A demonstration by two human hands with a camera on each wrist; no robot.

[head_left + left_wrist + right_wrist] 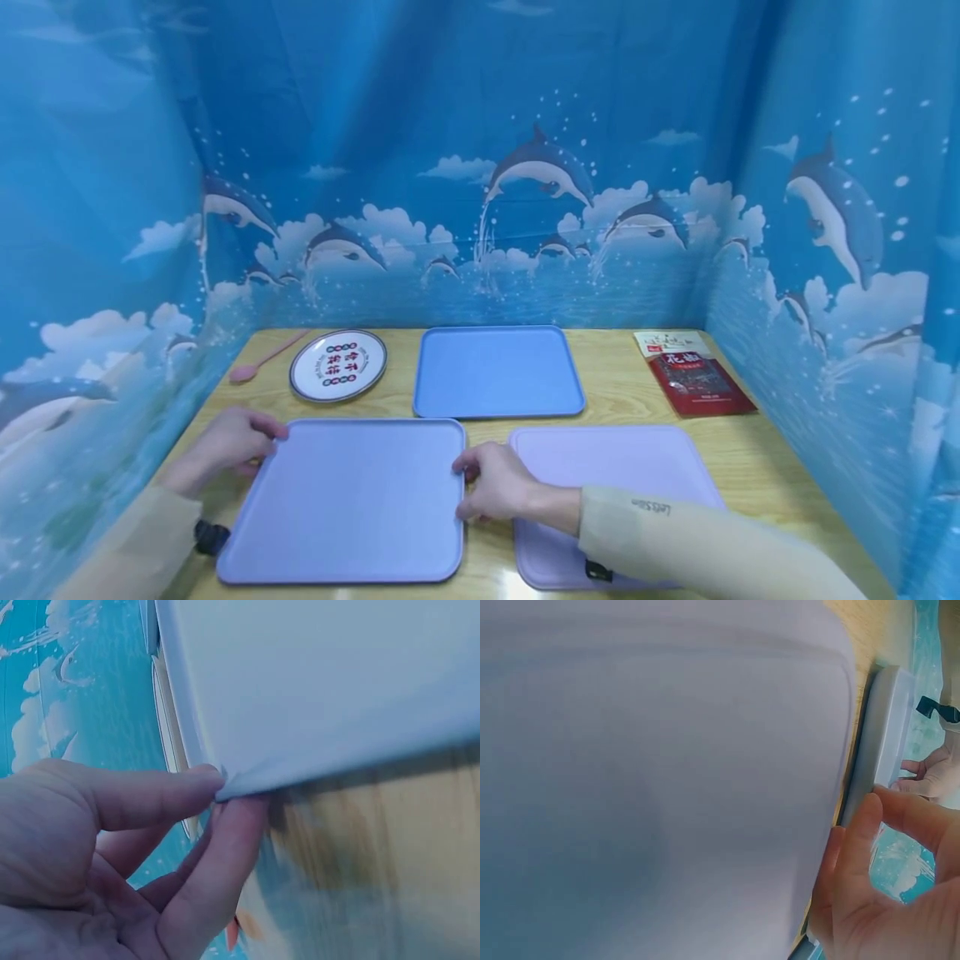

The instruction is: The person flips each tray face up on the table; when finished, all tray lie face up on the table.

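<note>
A pale lavender-blue tray (360,500) lies at the front left of the table, between both hands. At its far left corner, the left hand (234,442) pinches the rim; the left wrist view shows the thumb above and a finger below the tray (315,682), whose edge stands over the wood. My right hand (498,483) grips the right rim, with thumb and fingers spread along it. Beside that hand is a lilac tray (600,458), partly covered by the right forearm; it fills much of the right wrist view, where the held tray (881,742) shows edge-on.
A blue tray (498,371) sits at the back middle. To its left are a round white plate (307,367) with printed characters and a pink spoon (243,372). A red and cream packet (701,396) lies back right. Dolphin-printed curtains (480,167) enclose the table (757,450).
</note>
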